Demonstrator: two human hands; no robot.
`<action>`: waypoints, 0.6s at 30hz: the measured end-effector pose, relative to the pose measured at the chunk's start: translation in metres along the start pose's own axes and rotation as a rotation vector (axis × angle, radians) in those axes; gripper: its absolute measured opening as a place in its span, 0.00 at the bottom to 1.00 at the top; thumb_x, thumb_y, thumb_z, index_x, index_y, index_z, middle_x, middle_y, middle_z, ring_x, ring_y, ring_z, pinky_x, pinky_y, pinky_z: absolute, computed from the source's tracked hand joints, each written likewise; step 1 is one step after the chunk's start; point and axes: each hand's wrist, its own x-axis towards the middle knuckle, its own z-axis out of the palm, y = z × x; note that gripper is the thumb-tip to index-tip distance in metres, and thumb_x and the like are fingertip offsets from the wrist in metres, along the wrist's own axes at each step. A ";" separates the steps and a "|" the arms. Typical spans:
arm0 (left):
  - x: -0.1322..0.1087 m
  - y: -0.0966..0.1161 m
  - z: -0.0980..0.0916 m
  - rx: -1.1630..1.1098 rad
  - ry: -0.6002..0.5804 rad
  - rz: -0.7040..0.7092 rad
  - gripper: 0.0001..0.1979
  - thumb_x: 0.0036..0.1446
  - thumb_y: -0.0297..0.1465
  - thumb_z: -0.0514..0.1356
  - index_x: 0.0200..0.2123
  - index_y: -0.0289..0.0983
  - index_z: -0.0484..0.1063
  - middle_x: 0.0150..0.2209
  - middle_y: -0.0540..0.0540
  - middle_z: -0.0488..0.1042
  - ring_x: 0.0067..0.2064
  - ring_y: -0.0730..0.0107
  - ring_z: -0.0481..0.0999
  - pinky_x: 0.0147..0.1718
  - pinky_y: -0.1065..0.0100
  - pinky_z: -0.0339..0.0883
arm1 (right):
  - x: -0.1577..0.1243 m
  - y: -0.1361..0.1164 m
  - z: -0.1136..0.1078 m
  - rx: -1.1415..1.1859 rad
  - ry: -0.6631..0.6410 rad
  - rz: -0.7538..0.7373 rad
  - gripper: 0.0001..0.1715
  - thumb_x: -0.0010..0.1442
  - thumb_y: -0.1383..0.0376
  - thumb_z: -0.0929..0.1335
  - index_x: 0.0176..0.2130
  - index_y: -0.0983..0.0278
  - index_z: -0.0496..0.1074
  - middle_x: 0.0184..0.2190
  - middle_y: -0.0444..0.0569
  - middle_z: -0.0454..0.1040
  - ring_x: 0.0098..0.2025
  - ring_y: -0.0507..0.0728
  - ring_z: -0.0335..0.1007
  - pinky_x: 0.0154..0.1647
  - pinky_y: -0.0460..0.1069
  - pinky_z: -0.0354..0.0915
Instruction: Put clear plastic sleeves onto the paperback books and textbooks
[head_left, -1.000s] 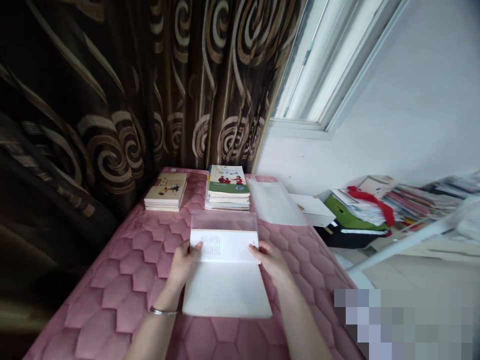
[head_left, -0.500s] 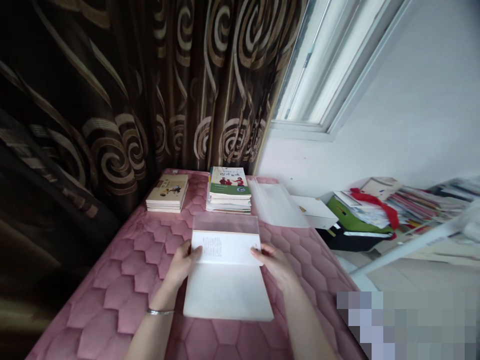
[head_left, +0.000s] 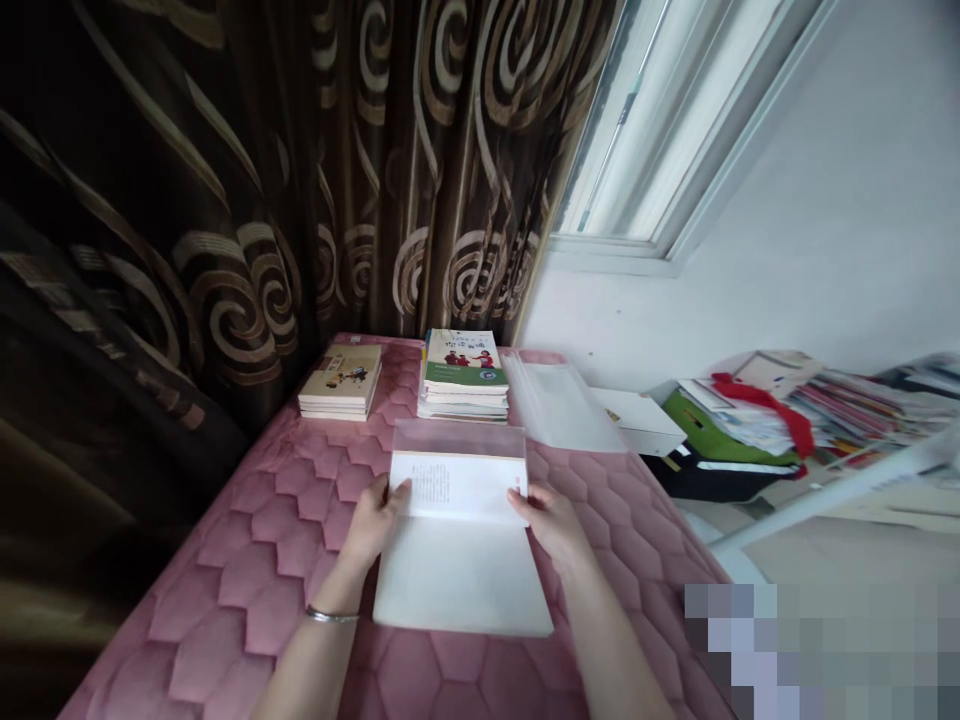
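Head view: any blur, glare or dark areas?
All head view: curtain sinks into shadow at far left; window bright and pale; papers smeared toward right edge; mosaic covers lower-right corner; small print on open book too soft to read.

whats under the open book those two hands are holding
Pink quilted bedding shows around the open book and through the clear plastic along its far edge. Whatever lies directly beneath the pages is covered and can't be seen.

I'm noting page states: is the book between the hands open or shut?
Open: the book shows a printed panel above a pale page, the two meeting along one edge.
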 end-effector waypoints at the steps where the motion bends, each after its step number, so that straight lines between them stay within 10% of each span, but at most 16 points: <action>1: -0.001 0.002 0.000 -0.055 -0.032 -0.025 0.17 0.48 0.43 0.62 0.32 0.35 0.70 0.30 0.47 0.76 0.35 0.65 0.74 0.35 0.68 0.66 | 0.001 0.002 0.000 0.011 0.008 0.008 0.22 0.45 0.48 0.69 0.26 0.65 0.75 0.22 0.45 0.73 0.27 0.55 0.66 0.28 0.47 0.59; 13: 0.001 -0.008 -0.002 -0.152 -0.096 -0.077 0.19 0.45 0.42 0.65 0.36 0.32 0.73 0.34 0.43 0.79 0.37 0.59 0.77 0.39 0.64 0.68 | -0.011 -0.026 -0.014 0.305 -0.258 0.090 0.18 0.40 0.58 0.73 0.32 0.64 0.77 0.31 0.49 0.78 0.37 0.61 0.73 0.41 0.51 0.65; 18: 0.002 -0.011 -0.003 -0.053 -0.069 -0.032 0.21 0.46 0.46 0.63 0.34 0.32 0.72 0.31 0.44 0.77 0.34 0.62 0.75 0.34 0.67 0.67 | -0.007 -0.013 -0.009 0.220 -0.163 0.071 0.16 0.39 0.57 0.72 0.28 0.64 0.74 0.24 0.46 0.75 0.29 0.58 0.70 0.32 0.49 0.63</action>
